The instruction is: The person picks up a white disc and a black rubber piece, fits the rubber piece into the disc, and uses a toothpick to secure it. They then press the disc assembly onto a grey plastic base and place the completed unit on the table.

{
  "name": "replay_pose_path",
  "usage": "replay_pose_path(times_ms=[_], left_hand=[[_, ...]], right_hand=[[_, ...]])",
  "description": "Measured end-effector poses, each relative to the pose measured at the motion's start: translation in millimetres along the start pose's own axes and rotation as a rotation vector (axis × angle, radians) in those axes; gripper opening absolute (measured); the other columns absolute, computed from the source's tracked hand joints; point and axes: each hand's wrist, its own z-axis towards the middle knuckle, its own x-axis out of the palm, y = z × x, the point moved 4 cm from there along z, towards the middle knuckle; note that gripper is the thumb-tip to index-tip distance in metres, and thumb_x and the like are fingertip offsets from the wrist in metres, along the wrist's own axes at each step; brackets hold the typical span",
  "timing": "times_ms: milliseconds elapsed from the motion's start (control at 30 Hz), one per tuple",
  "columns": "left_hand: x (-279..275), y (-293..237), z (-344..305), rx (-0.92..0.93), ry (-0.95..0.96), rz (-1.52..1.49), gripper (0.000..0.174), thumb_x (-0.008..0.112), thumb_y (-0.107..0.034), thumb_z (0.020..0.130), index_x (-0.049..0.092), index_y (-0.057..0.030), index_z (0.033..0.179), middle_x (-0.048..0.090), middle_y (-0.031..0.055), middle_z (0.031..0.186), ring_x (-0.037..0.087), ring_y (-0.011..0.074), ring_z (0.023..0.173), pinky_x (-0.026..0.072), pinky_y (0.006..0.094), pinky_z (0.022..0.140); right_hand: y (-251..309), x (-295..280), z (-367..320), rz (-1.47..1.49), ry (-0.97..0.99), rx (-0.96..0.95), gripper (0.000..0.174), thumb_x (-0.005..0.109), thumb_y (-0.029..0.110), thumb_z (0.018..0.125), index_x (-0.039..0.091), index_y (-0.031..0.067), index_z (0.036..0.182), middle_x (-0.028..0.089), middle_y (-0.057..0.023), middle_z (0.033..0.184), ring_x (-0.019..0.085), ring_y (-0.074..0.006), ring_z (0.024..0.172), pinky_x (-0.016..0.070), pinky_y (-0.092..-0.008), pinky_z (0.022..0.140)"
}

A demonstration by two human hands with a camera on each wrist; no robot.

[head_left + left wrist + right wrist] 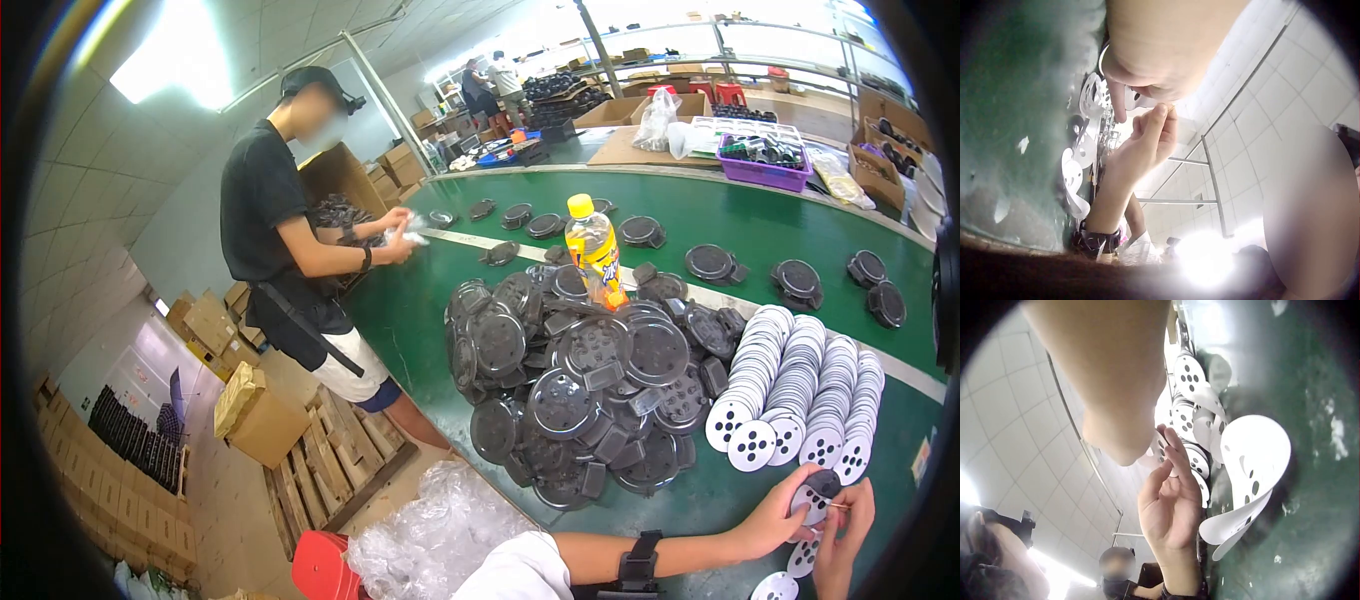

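Observation:
In the head view my left hand [772, 522] holds a white disc [810, 506] with black holes, a dark round piece [824, 484] at its upper edge. Close against it, my right hand [852, 522] pinches a thin pale sliver [838, 506] between thumb and finger; its kind cannot be told. The left wrist view shows the right hand's fingers [1159, 119] curled to a pinch beside the disc. Loose white discs [775, 587] lie under the hands. Curled white discs [1254, 469] lie on the green table in the right wrist view.
Beyond the hands, rows of overlapping white discs [762, 370] line the green table [420, 350]. Left of them is a heap of black round plastic parts [565, 400], with a yellow-capped bottle [595, 250] behind. More black parts [797, 280] sit farther back. Another person [290, 200] works at the far left.

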Motion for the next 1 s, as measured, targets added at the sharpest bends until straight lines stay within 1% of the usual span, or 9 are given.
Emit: replay_pose_path(times_ms=[233, 300, 633, 700, 733, 800, 867, 933, 1000], left_hand=[[-1.9, -2.8, -1.1, 0.069, -0.023, 0.069, 0.055, 0.037, 0.012, 0.082, 0.03, -0.0066, 0.134, 0.039, 0.0114, 0.126, 0.052, 0.0179, 0.101, 0.0565, 0.0257, 0.071], [-0.9, -6.3, -1.7, 0.084, -0.025, 0.084, 0.055, 0.037, 0.012, 0.082, 0.03, -0.0064, 0.133, 0.039, 0.0117, 0.126, 0.052, 0.0176, 0.101, 0.0566, 0.0257, 0.071], [-4.1, 0.1, 1.7, 0.072, -0.037, -0.007, 0.057, 0.033, 0.015, 0.077, 0.029, -0.0074, 0.13, 0.042, 0.0065, 0.12, 0.046, 0.0142, 0.11, 0.0504, 0.0312, 0.087], [-3.5, -3.1, 1.4, 0.05, -0.044, -0.053, 0.058, 0.033, 0.015, 0.076, 0.029, -0.0078, 0.13, 0.042, 0.0066, 0.12, 0.047, 0.0148, 0.11, 0.049, 0.0321, 0.09], [-0.3, -9.1, 0.7, -0.024, -0.005, -0.119, 0.057, 0.033, 0.011, 0.077, 0.028, -0.0081, 0.13, 0.042, 0.0068, 0.121, 0.047, 0.0157, 0.111, 0.0481, 0.0328, 0.091], [3.4, -20.1, -2.6, -0.099, 0.036, -0.189, 0.056, 0.034, 0.008, 0.078, 0.028, -0.0084, 0.131, 0.041, 0.007, 0.122, 0.047, 0.0166, 0.111, 0.0472, 0.0335, 0.092], [5.8, -22.9, -6.1, -0.215, 0.068, -0.435, 0.053, 0.035, 0.0, 0.08, 0.027, -0.0087, 0.131, 0.041, 0.0072, 0.123, 0.049, 0.0175, 0.11, 0.047, 0.0362, 0.092], [2.7, -20.1, -4.5, -0.13, 0.134, -0.458, 0.044, 0.038, -0.01, 0.087, 0.03, -0.0093, 0.13, 0.044, 0.0069, 0.121, 0.051, 0.0167, 0.107, 0.0477, 0.0363, 0.09], [-2.6, -23.9, -3.8, -0.213, -0.053, -0.426, 0.039, 0.043, -0.019, 0.092, 0.033, -0.0096, 0.128, 0.048, 0.0053, 0.116, 0.053, 0.0139, 0.103, 0.0484, 0.0353, 0.087]], right_hand=[[-0.5, 1.1, 1.5, 0.128, 0.049, 0.179, 0.026, 0.053, -0.001, 0.077, 0.047, -0.0039, 0.102, 0.047, -0.0114, 0.095, 0.045, -0.0219, 0.087, 0.0351, -0.0332, 0.086], [7.2, 0.6, 1.7, -0.113, 0.008, -0.157, 0.025, 0.054, -0.005, 0.072, 0.049, -0.003, 0.096, 0.047, -0.0132, 0.095, 0.044, -0.024, 0.09, 0.0351, -0.0326, 0.083], [10.5, 4.8, -0.1, -0.031, 0.111, -0.008, 0.015, 0.052, -0.005, 0.071, 0.048, 0.0005, 0.084, 0.047, -0.015, 0.094, 0.044, -0.0288, 0.096, 0.0343, -0.0322, 0.084], [4.6, 5.9, -3.0, -0.169, -0.024, -0.239, 0.014, 0.052, -0.004, 0.071, 0.048, 0.001, 0.083, 0.047, -0.015, 0.094, 0.044, -0.0281, 0.095, 0.0346, -0.0307, 0.079], [9.6, 5.1, -2.4, -0.17, -0.023, -0.238, 0.014, 0.052, -0.004, 0.071, 0.048, 0.001, 0.083, 0.047, -0.015, 0.094, 0.044, -0.0281, 0.095, 0.0346, -0.0307, 0.079], [12.1, 1.7, 0.6, 0.016, -0.009, 0.093, 0.016, 0.053, -0.004, 0.07, 0.048, 0.0016, 0.084, 0.047, -0.0153, 0.093, 0.044, -0.0276, 0.093, 0.034, -0.0309, 0.076], [17.2, 3.9, 1.1, -0.031, -0.093, 0.0, 0.016, 0.054, -0.004, 0.069, 0.048, 0.0023, 0.082, 0.048, -0.0145, 0.091, 0.045, -0.028, 0.092, 0.034, -0.0316, 0.076], [24.5, 0.7, 1.8, -0.08, -0.177, -0.09, 0.016, 0.054, -0.004, 0.068, 0.049, 0.0029, 0.081, 0.049, -0.0136, 0.088, 0.045, -0.0284, 0.091, 0.0339, -0.0323, 0.075], [33.7, 3.2, 8.0, -0.102, 0.052, -0.169, 0.016, 0.056, -0.004, 0.066, 0.05, 0.0039, 0.078, 0.049, -0.0111, 0.079, 0.046, -0.0295, 0.088, 0.0346, -0.0343, 0.077]])
